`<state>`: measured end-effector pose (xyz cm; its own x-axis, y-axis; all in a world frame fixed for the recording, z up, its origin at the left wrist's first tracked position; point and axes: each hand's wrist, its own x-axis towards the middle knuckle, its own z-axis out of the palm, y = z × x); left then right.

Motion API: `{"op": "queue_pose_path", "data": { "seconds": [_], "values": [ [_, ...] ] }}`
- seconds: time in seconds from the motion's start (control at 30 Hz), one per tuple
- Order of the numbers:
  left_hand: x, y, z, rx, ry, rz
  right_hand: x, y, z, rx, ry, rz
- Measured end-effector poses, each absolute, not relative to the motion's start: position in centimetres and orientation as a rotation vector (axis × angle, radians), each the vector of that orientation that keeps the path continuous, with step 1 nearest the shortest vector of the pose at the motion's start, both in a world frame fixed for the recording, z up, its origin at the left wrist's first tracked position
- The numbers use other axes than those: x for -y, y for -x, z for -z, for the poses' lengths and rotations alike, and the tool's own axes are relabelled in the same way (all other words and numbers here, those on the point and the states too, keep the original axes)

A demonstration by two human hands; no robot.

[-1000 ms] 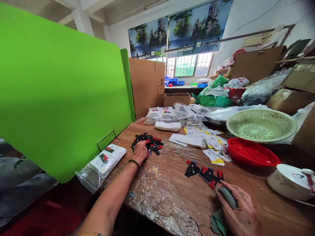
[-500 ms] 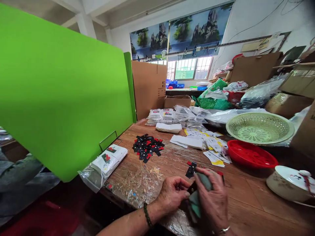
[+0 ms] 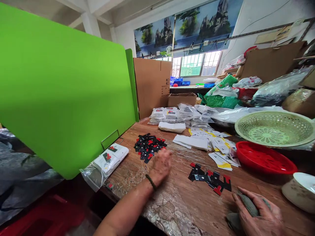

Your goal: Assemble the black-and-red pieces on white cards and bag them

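Note:
My left hand [image 3: 161, 165] is at the right edge of a heap of small flat black and red pieces [image 3: 146, 144]. Its fingers are blurred and partly hidden, so I cannot see whether they pinch a piece. Low on the right, my right hand [image 3: 261, 209] is closed around a grey-green cloth [image 3: 249, 206], resting on the wooden table [image 3: 182, 193]. Between the hands lies a smaller scattered group of black and red pieces [image 3: 211, 180], just beyond the cloth.
A clear bag of white cards [image 3: 110, 160] lies at the left table edge, by a green partition [image 3: 66, 91]. Farther back are bagged packs [image 3: 184, 113] and loose printed cards [image 3: 222, 149]. A red basin [image 3: 265, 160], green basket [image 3: 275, 129] and white pot [image 3: 301, 191] stand right.
My hands were together over a dark piece and the cloth. The left has moved away to the heap, the right towards the lower right with the cloth. The smaller group of pieces is now uncovered.

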<state>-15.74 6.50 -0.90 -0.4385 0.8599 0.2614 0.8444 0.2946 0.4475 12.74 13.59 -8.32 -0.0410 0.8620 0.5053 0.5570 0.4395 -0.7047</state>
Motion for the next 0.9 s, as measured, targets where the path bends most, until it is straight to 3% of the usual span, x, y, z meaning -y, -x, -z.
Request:
{"op": "queue_pose_path", "data": {
  "seconds": [0.27,0.43,0.6,0.7,0.8,0.9],
  "values": [
    [-3.8,23.5,2.1,-2.763,-1.251,-0.712,-13.0,-11.1,7.9,1.783,1.154,-0.374],
    [-3.8,24.4,1.4,-2.659,-1.193,-0.88,-12.5,-10.8,7.9,1.745,1.095,-0.357],
    [-2.7,22.3,1.0,-2.461,-1.173,-1.163,-9.1,-7.4,6.0,1.851,0.881,-0.617],
    [-2.0,17.4,1.6,-2.142,-1.15,-1.326,-6.0,-3.8,3.6,1.888,0.743,-0.776],
    [-1.2,12.7,1.4,-1.419,-0.817,-1.562,-4.5,-1.1,1.8,1.95,0.56,-0.836],
    [-1.7,10.8,0.6,-1.174,-0.667,-1.629,-5.5,-1.3,1.7,2.022,0.481,-0.872]
  ]
}}
